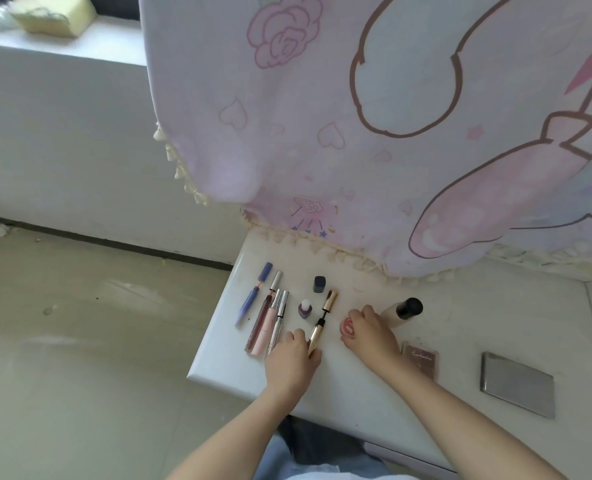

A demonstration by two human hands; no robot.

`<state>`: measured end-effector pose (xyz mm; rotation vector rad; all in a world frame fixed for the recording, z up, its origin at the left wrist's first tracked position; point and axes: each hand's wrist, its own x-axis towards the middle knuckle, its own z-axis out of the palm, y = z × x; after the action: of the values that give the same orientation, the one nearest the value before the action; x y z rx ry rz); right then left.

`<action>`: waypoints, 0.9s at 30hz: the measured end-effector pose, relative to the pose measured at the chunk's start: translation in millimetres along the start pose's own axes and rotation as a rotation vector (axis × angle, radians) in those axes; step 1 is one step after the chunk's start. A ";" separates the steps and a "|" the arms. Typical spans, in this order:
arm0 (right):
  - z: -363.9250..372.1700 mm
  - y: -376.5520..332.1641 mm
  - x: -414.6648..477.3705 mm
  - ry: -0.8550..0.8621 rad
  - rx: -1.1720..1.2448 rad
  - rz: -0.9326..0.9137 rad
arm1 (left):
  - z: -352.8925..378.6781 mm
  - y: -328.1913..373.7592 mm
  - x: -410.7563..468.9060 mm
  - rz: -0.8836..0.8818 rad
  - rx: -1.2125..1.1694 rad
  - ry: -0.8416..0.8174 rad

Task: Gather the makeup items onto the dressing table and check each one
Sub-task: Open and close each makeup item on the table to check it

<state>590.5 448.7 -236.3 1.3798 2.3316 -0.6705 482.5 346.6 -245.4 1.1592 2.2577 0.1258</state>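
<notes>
On the white dressing table point(350, 386) lies a row of makeup. My left hand point(292, 355) grips the lower end of a gold mascara tube point(322, 318). My right hand point(370, 332) curls over a small round red pot point(348, 327). To the left lie a blue pen-shaped item point(253, 299), a dark red lip gloss point(261, 318), a pink tube point(268, 327) and a silver tube point(279, 315). A small purple bottle point(305, 309) and a dark blue cap point(319, 284) stand behind. A foundation bottle point(403, 311) with a black cap lies beyond my right hand.
A brown eyeshadow palette point(422, 362) and a grey metal case point(518, 384) lie to the right. A pink printed cloth point(374, 133) with tassels hangs over the table's back. The beige floor point(79, 341) is at the left, past the table edge.
</notes>
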 end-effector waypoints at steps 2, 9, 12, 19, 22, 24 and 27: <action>-1.5 -0.2 -1.9 0.012 0.036 0.007 | -0.2 -0.6 -1.8 0.023 0.035 0.017; -38.3 -4.1 -30.4 0.117 0.509 0.076 | -18.5 0.1 -18.4 0.292 -0.009 0.251; -58.3 -6.4 -51.4 0.050 0.809 0.014 | -36.3 13.7 -23.2 0.464 -0.099 0.354; -91.6 -14.8 -80.8 0.053 0.891 -0.111 | -69.1 26.1 -28.8 0.655 -0.306 0.438; -99.2 -16.7 -87.2 0.052 0.910 -0.166 | -76.8 28.5 -33.2 0.690 -0.355 0.465; -103.3 -18.9 -90.9 0.060 0.922 -0.193 | -82.2 30.2 -36.8 0.701 -0.361 0.491; -108.2 -21.7 -94.1 0.069 0.916 -0.220 | -88.0 31.1 -39.4 0.721 -0.383 0.493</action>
<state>608.9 432.6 -93.4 1.4596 2.3221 -1.9507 474.4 351.1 -144.5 1.7945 1.9355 1.1785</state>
